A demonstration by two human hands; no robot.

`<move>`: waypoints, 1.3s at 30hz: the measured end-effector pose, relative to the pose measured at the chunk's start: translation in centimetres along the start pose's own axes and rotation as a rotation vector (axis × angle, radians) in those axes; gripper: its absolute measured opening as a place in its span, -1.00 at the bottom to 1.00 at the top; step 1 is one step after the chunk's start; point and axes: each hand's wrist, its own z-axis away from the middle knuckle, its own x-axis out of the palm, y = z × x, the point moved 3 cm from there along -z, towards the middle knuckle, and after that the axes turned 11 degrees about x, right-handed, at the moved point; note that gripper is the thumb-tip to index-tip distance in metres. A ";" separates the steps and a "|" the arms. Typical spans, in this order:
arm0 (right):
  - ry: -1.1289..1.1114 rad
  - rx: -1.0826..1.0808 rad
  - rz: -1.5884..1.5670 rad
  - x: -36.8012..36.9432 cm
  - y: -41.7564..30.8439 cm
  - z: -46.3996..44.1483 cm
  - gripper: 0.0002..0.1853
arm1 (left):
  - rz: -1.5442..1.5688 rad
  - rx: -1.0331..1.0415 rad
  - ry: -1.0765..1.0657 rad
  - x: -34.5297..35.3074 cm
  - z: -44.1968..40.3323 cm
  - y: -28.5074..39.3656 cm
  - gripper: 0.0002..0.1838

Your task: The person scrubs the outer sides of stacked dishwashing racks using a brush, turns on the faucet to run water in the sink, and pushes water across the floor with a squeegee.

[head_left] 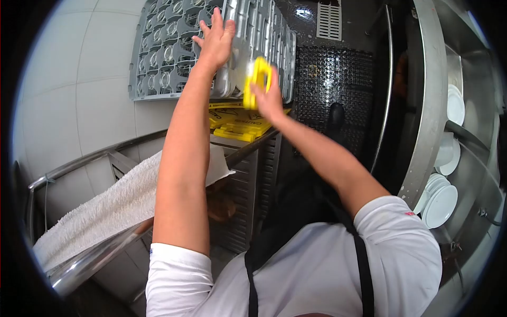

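Note:
My left hand [215, 45] has its fingers spread over the edge of a grey dish rack [179, 94] that holds several clear glasses. It looks laid on the rack's top edge; firm contact cannot be made out. My right hand [268, 100] is closed around a yellow plastic handle-shaped piece [250, 95] with a slot through it, blurred by motion, close to the rack's side. Just below it, yellow caution signs [243, 117] lie folded flat, partly under the rack. What the yellow piece belongs to does not show.
A white towel [105, 206] hangs over a metal rail [100, 259] at left. Black rubber matting [332, 79] and a floor drain [329, 21] are ahead. White plates [441, 206] stand in a steel sink area [475, 174] at right. Tiled wall [103, 50] borders the rack.

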 end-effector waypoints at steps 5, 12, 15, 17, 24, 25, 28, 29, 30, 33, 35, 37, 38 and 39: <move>-0.051 0.114 0.232 -3.3 3.3 9.8 -0.05 | -0.004 -0.010 -0.013 -0.1 0.1 0.4 0.00; -0.044 0.075 0.271 -1.1 -2.0 -2.1 -0.05 | -0.057 -0.020 -0.043 -0.2 -0.2 0.3 0.00; -0.033 -0.095 0.248 -1.7 0.5 2.1 -0.05 | -0.088 -0.012 -0.051 -0.3 -0.7 0.8 0.01; -0.052 -0.266 0.299 -2.6 3.0 5.4 -0.06 | -0.142 -0.018 -0.058 -0.5 -1.4 0.6 0.03; -0.144 0.129 0.248 -1.4 -4.4 -3.8 -0.08 | -0.362 -0.013 -0.032 -0.3 -5.4 0.1 0.06; -0.160 0.183 0.228 -1.5 -4.4 -3.1 -0.09 | -0.380 -0.013 -0.038 0.0 -6.2 -0.7 0.07; -0.099 -0.118 0.308 -2.5 -0.4 1.1 -0.07 | -0.403 -0.002 -0.017 0.5 -10.2 -2.5 0.09; -0.102 -0.223 0.326 -2.8 0.5 2.5 -0.05 | -0.333 -0.013 -0.017 0.6 -10.9 -2.8 0.09; -0.134 -0.194 0.320 -2.7 0.0 1.8 -0.05 | -0.265 -0.025 -0.019 0.7 -11.8 -3.1 0.09; -0.197 -0.041 0.224 -2.4 -2.3 -2.8 -0.07 | -0.146 -0.026 -0.021 0.9 -12.3 -3.0 0.09; -0.144 0.100 0.164 -2.1 -6.3 -7.8 -0.05 | -0.127 -0.011 0.006 0.4 -12.0 -1.1 0.05; -0.190 0.228 0.143 -2.0 -7.3 -7.8 -0.06 | -0.091 -0.031 -0.025 0.3 -11.4 -0.8 0.08; -0.211 0.285 0.135 -2.1 -7.7 -7.5 -0.07 | -0.051 -0.042 -0.039 0.2 -10.9 -0.5 0.10; -0.075 -0.072 0.190 -1.7 -2.3 -3.7 -0.03 | -0.005 -0.048 -0.043 0.1 -11.9 -0.4 0.11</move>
